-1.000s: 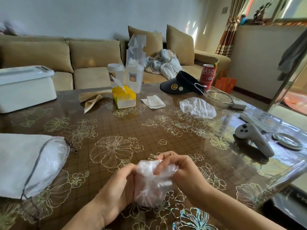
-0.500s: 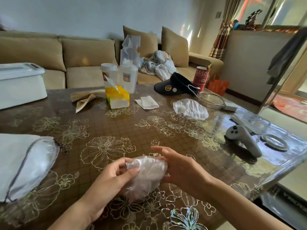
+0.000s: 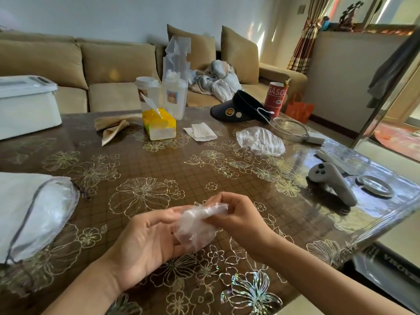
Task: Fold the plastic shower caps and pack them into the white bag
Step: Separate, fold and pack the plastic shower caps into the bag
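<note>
cap held in both hands above the table.
left hand (image 3: 145,242) lies palm up, fingers curled under the crumpled cap (image 3: 195,228); right hand (image 3: 236,214) pinches its upper edge. the cap is just above the table (image 3: 159,160), near the front edge. bag (image 3: 27,212) lies flat at left; second cap (image 3: 261,140) lies well apart, far right.
</note>
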The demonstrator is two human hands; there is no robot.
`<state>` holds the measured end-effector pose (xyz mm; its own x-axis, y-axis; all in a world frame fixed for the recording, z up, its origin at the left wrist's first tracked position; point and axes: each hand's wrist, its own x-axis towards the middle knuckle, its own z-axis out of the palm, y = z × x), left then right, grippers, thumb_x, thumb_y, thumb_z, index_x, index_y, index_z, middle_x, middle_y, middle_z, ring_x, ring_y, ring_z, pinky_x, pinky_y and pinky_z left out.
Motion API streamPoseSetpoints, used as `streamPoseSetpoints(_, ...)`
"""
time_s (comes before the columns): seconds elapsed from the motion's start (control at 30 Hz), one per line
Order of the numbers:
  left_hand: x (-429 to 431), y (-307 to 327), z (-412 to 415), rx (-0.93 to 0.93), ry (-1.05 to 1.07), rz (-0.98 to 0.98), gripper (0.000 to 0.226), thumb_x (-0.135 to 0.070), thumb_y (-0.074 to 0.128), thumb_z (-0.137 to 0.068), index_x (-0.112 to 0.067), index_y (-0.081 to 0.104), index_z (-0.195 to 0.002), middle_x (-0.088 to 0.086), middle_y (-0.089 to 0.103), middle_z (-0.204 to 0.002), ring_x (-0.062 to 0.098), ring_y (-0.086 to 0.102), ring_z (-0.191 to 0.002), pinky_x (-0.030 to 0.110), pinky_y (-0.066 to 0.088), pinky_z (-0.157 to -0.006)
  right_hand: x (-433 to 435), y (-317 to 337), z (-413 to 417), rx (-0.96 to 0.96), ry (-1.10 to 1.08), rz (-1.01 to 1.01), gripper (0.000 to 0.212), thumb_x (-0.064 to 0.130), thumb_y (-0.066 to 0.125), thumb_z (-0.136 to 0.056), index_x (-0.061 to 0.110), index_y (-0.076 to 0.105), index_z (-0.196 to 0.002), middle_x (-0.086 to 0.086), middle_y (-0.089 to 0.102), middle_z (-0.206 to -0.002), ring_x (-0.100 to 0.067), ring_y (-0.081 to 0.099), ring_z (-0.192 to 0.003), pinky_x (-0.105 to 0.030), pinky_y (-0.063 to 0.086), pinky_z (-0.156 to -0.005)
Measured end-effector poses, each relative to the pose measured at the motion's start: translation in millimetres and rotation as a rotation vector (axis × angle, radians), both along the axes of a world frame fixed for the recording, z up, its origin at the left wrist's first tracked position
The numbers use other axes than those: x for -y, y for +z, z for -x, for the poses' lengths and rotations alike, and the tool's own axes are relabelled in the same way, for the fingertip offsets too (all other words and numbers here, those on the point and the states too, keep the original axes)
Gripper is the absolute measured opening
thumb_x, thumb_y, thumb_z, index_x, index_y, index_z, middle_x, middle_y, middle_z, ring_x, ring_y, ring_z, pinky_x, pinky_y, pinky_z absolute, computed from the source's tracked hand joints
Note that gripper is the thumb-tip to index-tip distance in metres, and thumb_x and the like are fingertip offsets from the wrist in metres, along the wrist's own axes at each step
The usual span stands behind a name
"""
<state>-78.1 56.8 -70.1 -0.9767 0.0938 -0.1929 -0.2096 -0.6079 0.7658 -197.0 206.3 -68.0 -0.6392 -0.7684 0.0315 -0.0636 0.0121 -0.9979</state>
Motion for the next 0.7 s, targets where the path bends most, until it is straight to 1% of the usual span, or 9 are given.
streamPoseSetpoints(0.1, -2.8, -1.2, 1.9, 0.068, 0.021, 0.102, 0.059, -0.038, 0.08, -0.064, -0.007, 0.068, -0.113, 0.025, 0.062, -0.118, 0.032, 0.064, -0.093, 0.038, 0.057, -0.08, 6.9, 0.0, -1.9, -0.094, -0.029, 0.056, 0.041, -0.019, 0.064, -0.073, 0.019, 0.063, -0.058, 0.005, 0.065, -0.077, -0.01, 0.06, -0.074, -0.023, 0.052, -0.067)
streamPoseSetpoints(0.23, 2.3, -3.0, 1.0, 0.152, 0.097, 0.237, 0.057, -0.019, 0.072, -0.065, -0.004, 0.059, -0.118, 0.018, 0.069, -0.105, 0.019, 0.065, -0.075, 0.025, 0.057, -0.064, 15.2, -2.2, -6.7, -0.209, -0.003, -0.022, 0.035, -0.015, 0.067, -0.073, 0.017, 0.064, -0.059, -0.001, 0.063, -0.092, -0.009, 0.058, -0.082, -0.024, 0.053, -0.073)
streamPoseSetpoints(0.3, 8.8, -1.0, -2.5, 0.155, 0.144, 0.327, 0.06, -0.015, 0.079, -0.059, -0.002, 0.059, -0.115, 0.013, 0.071, -0.098, 0.016, 0.066, -0.072, 0.023, 0.056, -0.06, 14.8, 2.7, -9.8, -0.124, 0.122, -0.121, 0.029, -0.012, 0.064, -0.077, 0.015, 0.065, -0.067, -0.003, 0.06, -0.102, -0.007, 0.06, -0.081, -0.023, 0.055, -0.07)
streamPoseSetpoints(0.37, 17.4, 0.3, -4.9, 0.164, 0.206, 0.438, 0.059, -0.006, 0.087, -0.055, -0.003, 0.063, -0.109, 0.014, 0.071, -0.098, 0.016, 0.067, -0.074, 0.021, 0.055, -0.058, 14.7, 9.3, -13.1, 0.051, 0.258, -0.218, 0.019, -0.006, 0.063, -0.079, 0.012, 0.066, -0.074, -0.004, 0.061, -0.106, -0.009, 0.059, -0.077, -0.018, 0.052, -0.061)
streamPoseSetpoints(0.47, 24.7, 2.7, -8.2, 0.14, 0.279, 0.705, 0.058, -0.011, 0.086, -0.054, -0.012, 0.064, -0.108, 0.01, 0.071, -0.103, 0.018, 0.069, -0.083, 0.018, 0.054, -0.062, 16.4, 17.9, -15.4, 0.104, 0.199, -0.23, 0.016, 0.001, 0.052, -0.074, 0.007, 0.066, -0.08, -0.009, 0.059, -0.113, -0.011, 0.056, -0.075, -0.019, 0.046, -0.057)
streamPoseSetpoints(0.53, 22.2, 7.6, -9.0, 0.102, 0.279, 0.746, 0.066, -0.024, 0.088, -0.051, -0.015, 0.061, -0.111, 0.008, 0.071, -0.103, 0.02, 0.07, -0.089, 0.02, 0.054, -0.064, 20.0, 25.4, -19.3, 0.046, 0.112, -0.21, 0.027, 0.001, 0.054, -0.084, 0.005, 0.06, -0.11, -0.009, 0.056, -0.121, -0.014, 0.058, -0.087, -0.021, 0.05, -0.065)
streamPoseSetpoints(0.6, 18.1, 10.8, -11.7, 0.088, 0.292, 0.695, 0.056, -0.016, 0.084, -0.064, -0.012, 0.059, -0.114, 0.01, 0.072, -0.101, 0.024, 0.07, -0.088, 0.026, 0.056, -0.061, 27.7, 26.4, -24.0, 0.009, 0.109, -0.209, 0.052, 0.008, 0.063, -0.085, 0.013, 0.044, -0.133, -0.006, 0.053, -0.124, -0.018, 0.059, -0.103, -0.026, 0.055, -0.079)
streamPoseSetpoints(0.67, 19.0, 16.5, -17.6, 0.08, 0.343, 0.683, 0.049, -0.013, 0.077, -0.066, -0.01, 0.06, -0.112, 0.011, 0.073, -0.096, 0.025, 0.07, -0.084, 0.028, 0.057, -0.059, 39.8, 29.1, -33.0, -0.046, 0.117, -0.272, 0.052, 0.015, 0.069, -0.083, 0.012, 0.047, -0.13, -0.008, 0.057, -0.121, -0.023, 0.061, -0.104, -0.034, 0.055, -0.087)
streamPoseSetpoints(0.7, 21.6, 20.7, -22.2, 0.068, 0.364, 0.719, 0.056, -0.022, 0.085, -0.058, -0.01, 0.063, -0.108, 0.011, 0.073, -0.093, 0.024, 0.071, -0.082, 0.027, 0.057, -0.06, 45.4, 30.7, -36.6, -0.103, 0.1, -0.306, 0.044, 0.017, 0.069, -0.083, 0.01, 0.053, -0.123, -0.009, 0.06, -0.116, -0.024, 0.062, -0.103, -0.038, 0.053, -0.09)
